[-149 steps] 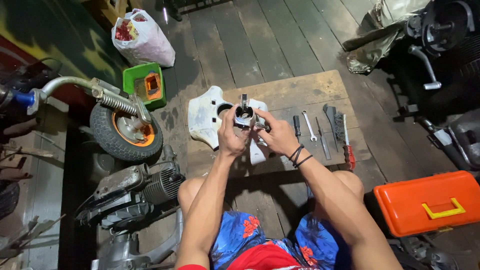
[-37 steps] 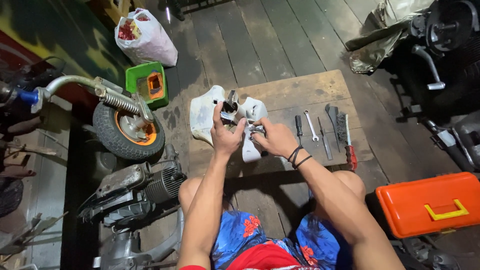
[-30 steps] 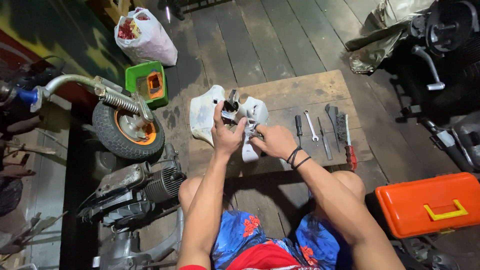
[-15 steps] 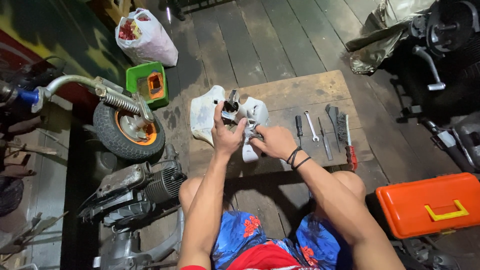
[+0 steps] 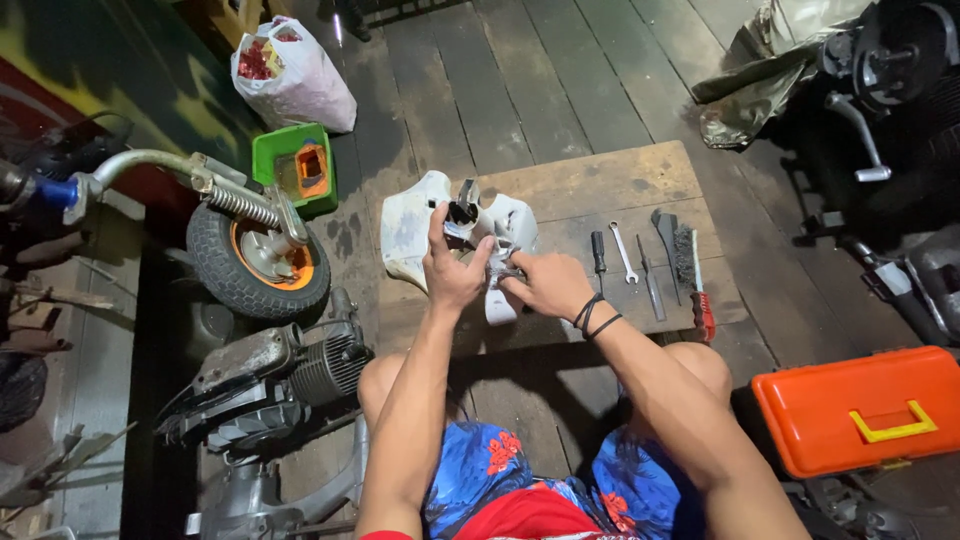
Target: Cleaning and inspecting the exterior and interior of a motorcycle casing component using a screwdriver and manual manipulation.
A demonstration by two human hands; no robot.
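Observation:
My left hand [image 5: 452,270] grips a small metal and black mechanical part [image 5: 462,212] and holds it upright over a white plastic cover [image 5: 410,225]. My right hand [image 5: 545,285] is closed on a small silvery piece [image 5: 503,272] right beside the left thumb. Both hands work above a low wooden board [image 5: 620,185] in front of my knees. The cover lies flat on the board's left end, partly hidden by the hands.
Several hand tools [image 5: 650,260] lie in a row on the board's right side. An orange toolbox [image 5: 865,405] sits at right, a small engine [image 5: 265,375] and an orange-rimmed wheel [image 5: 258,265] at left. A green tray [image 5: 295,165] and a white bag [image 5: 290,70] lie beyond.
Five seconds ago both hands held the part raised together; the right hand has since dropped lower onto a small piece. Over the last second almost nothing moved.

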